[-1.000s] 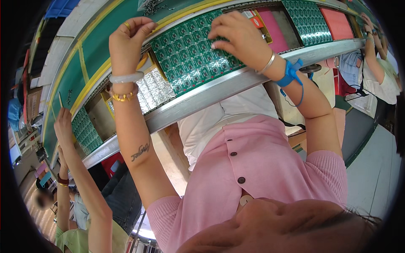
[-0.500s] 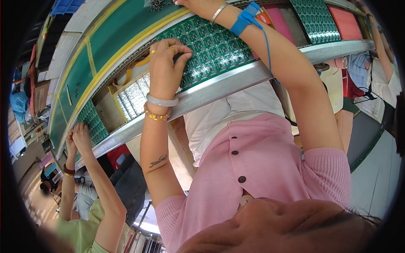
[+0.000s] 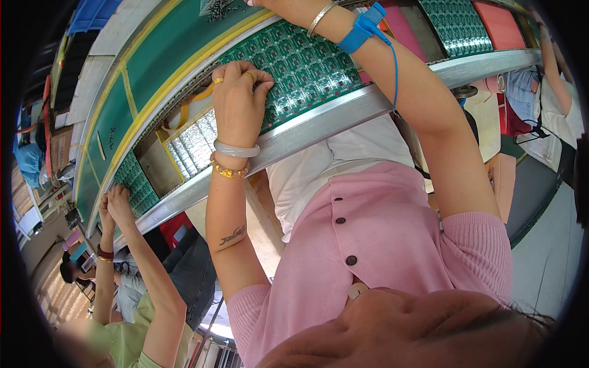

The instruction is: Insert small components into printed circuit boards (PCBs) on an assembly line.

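My left hand (image 3: 239,95), wearing rings and bangles, is over the left end of a green circuit board panel (image 3: 307,73). Thumb and fingers are drawn together in a pinch; whatever they hold, if anything, is hidden. Rows of small dark parts cover the panel, which lies in the conveyor track along the metal rail (image 3: 313,122). My right hand (image 3: 288,9) reaches past the panel's far side, with a blue wrist strap (image 3: 362,30) on its arm. The top edge cuts off most of its fingers, beside a pile of small dark components (image 3: 221,8) on the green work surface.
Left along the track are a silvery bubble-wrap pad (image 3: 191,147) and another green board panel (image 3: 136,181), where a co-worker's hands (image 3: 116,203) work. To the right are another panel (image 3: 455,27) and a red sheet (image 3: 498,27). A blue cord (image 3: 395,80) hangs from my strap.
My left hand has shifted slightly left, still pinched; a dark spot between its thumb and fingers no longer shows. My right hand has moved slightly left near the component pile.
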`<state>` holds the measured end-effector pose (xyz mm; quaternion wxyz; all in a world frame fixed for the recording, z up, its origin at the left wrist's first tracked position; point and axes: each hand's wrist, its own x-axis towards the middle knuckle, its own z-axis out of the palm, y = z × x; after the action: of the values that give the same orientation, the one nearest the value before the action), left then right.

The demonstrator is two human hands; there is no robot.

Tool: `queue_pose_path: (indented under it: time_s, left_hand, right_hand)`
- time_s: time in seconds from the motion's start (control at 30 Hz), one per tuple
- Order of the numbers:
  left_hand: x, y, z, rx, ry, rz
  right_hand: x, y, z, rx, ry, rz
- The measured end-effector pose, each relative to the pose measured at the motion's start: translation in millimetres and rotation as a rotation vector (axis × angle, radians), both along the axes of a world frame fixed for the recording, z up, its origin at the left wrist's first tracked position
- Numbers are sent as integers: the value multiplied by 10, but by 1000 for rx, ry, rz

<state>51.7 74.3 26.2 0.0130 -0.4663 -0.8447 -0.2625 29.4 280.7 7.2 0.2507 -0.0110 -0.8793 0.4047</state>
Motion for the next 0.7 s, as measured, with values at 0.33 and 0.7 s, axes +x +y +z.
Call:
queue_pose_path:
  time_s: [0.33,0.7]
  left_hand:
    - [-2,-8,-11,-10,27,9]
    - [-298,1,87,44,53,-77]
  right_hand:
    - [28,14,-9,26,32,35]
    - [449,-115,275,19,14,45]
